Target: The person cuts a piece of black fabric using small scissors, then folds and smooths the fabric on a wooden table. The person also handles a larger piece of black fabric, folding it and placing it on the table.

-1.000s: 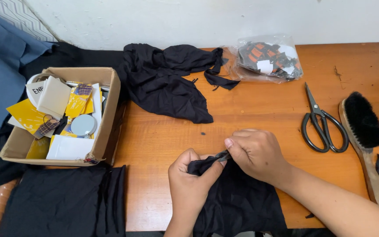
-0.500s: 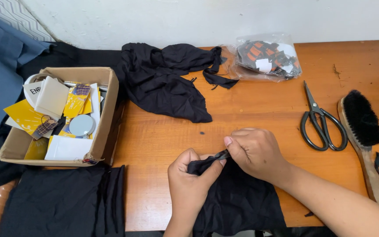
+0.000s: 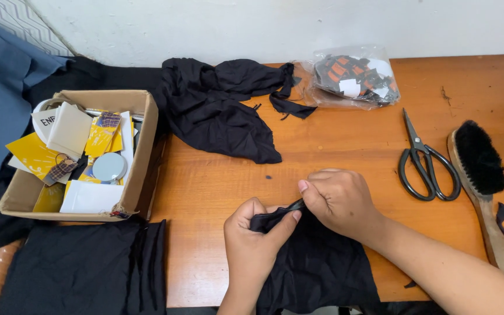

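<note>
Left hand (image 3: 252, 248) and right hand (image 3: 339, 201) both pinch a black cloth (image 3: 316, 268) at the wooden table's (image 3: 345, 140) near edge

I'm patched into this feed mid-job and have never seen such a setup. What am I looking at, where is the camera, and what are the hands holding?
There is no machine here: a person works with two bare hands, and the one camera sits on that person's head, looking down at a wooden table.

The left hand and the right hand meet near the table's front edge. Together they pinch a folded edge of a black cloth that hangs over that edge; each grip is closed on it.

To the right lie black-handled scissors and a wooden brush with black bristles. At the back sit a crumpled black garment and a clear plastic bag of small pieces. On the left is an open cardboard box of yellow and white cards, with more black fabric in front of it.
</note>
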